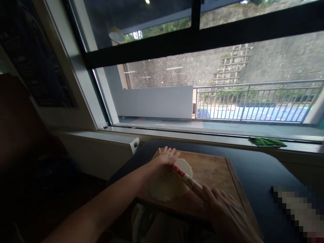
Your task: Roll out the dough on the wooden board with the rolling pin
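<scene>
A sheet of pale rolled dough (164, 189) with an uneven edge lies on a wooden board (212, 165). Across it, slanting from far left to near right, is a rolling pin (188, 180) with a red and clear wrapping on part of it. My left hand (167, 157) rests palm down over the pin's far end, fingers stretched and spread above the board. At the near end my right hand (222, 206) is on the pin, its fingers bent over it. The pin's two ends are hidden beneath my hands.
The board sits on a dark table (255, 172) with rounded corners. A green cloth (268, 142) lies on the windowsill. Left of the table stands a white radiator (101, 148). At the right edge is a blurred-out pale object (298, 209) on the table.
</scene>
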`<state>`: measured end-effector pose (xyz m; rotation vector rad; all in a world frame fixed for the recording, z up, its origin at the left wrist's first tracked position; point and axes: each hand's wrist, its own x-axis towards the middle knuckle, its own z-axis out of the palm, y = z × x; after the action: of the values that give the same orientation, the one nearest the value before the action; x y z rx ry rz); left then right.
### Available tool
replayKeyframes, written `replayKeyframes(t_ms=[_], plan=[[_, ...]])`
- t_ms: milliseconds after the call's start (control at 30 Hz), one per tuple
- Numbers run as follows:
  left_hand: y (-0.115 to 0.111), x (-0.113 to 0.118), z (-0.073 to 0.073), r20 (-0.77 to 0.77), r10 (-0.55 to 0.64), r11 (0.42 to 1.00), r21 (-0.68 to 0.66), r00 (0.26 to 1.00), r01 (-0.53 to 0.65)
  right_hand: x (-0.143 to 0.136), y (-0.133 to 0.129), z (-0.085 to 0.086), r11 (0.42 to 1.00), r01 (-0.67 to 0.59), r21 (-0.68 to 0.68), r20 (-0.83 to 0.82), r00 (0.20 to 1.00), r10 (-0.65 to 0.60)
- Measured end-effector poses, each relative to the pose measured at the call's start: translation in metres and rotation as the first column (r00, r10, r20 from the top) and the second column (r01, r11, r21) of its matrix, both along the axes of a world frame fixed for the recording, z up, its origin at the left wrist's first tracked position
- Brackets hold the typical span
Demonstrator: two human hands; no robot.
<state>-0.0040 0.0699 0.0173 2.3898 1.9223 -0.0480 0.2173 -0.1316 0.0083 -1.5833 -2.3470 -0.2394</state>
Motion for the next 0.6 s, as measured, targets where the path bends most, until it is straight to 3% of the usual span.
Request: replayKeyframes(t_ms=[200, 300, 433, 500, 600], plan=[[0.048, 0.062, -0.004, 0.112, 0.063, 0.997, 0.042, 0.992, -0.068, 0.029, 0.017, -0.016, 0.995, 0.098, -0.023, 0.035, 0.995, -0.098], [0.057, 0.074, -0.003, 0.172, 0.050, 0.991, 0.110, 0.984, -0.070, 0.034, 0.019, -0.019, 0.994, 0.112, 0.014, 0.055, 0.992, -0.113], [0.037, 0.052, 0.001, 0.112, 0.038, 0.999, 0.031, 0.993, -0.042, 0.025, 0.012, -0.011, 0.998, 0.057, 0.018, 0.047, 0.997, -0.058], [0.017, 0.028, 0.000, 0.075, 0.011, 1.000, -0.004, 0.997, -0.011, 0.017, 0.006, -0.005, 1.000, 0.013, 0.014, 0.027, 1.000, -0.013], [-0.017, -0.013, -0.005, 0.066, 0.000, 0.998, 0.058, 0.998, -0.004, 0.003, 0.000, 0.002, 0.998, -0.056, 0.035, -0.014, 0.998, 0.056]])
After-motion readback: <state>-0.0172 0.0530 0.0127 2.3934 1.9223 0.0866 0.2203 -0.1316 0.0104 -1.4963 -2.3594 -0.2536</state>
